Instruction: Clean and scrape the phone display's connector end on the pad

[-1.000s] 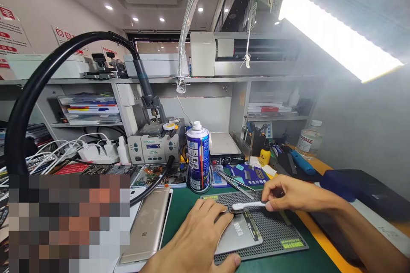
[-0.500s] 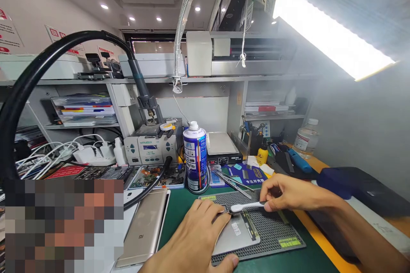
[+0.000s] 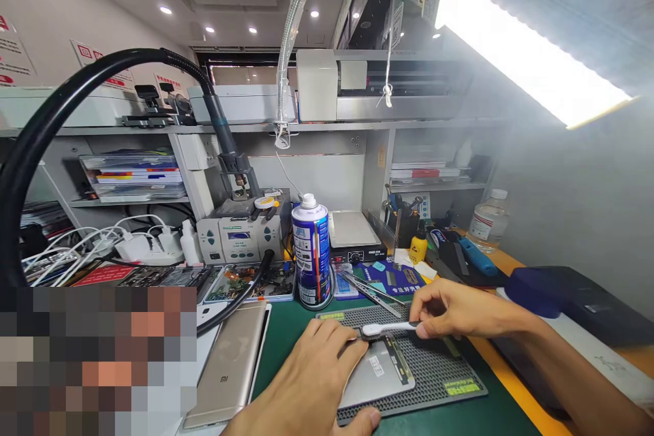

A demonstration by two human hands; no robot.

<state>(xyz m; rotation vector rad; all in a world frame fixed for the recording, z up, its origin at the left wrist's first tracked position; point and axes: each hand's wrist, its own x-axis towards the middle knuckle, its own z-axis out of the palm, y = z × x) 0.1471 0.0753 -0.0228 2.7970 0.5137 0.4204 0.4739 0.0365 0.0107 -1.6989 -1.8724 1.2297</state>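
Note:
On the grey perforated mat (image 3: 434, 361) lies a silver phone panel (image 3: 381, 378) with a white label and a dark strip along its right end. My left hand (image 3: 321, 371) lies across its left side, fingers bent over the upper edge and thumb near the lower edge; the hand covers much of the panel. Pinched in my right hand (image 3: 444, 313) is a white toothbrush (image 3: 391, 329) with a dark grip. The brush head is at the panel's upper edge, close to my left fingertips, and its bristles are mostly hidden.
A blue spray can (image 3: 310, 252) stands behind the mat, beside tweezers (image 3: 375, 294). To the left lies a gold phone (image 3: 227, 361). A black hose (image 3: 76, 88) arches over the left side, and a bright lamp (image 3: 526, 54) hangs at upper right.
My right hand and the toothbrush have shifted slightly left along the panel's upper edge. My left hand stays in place.

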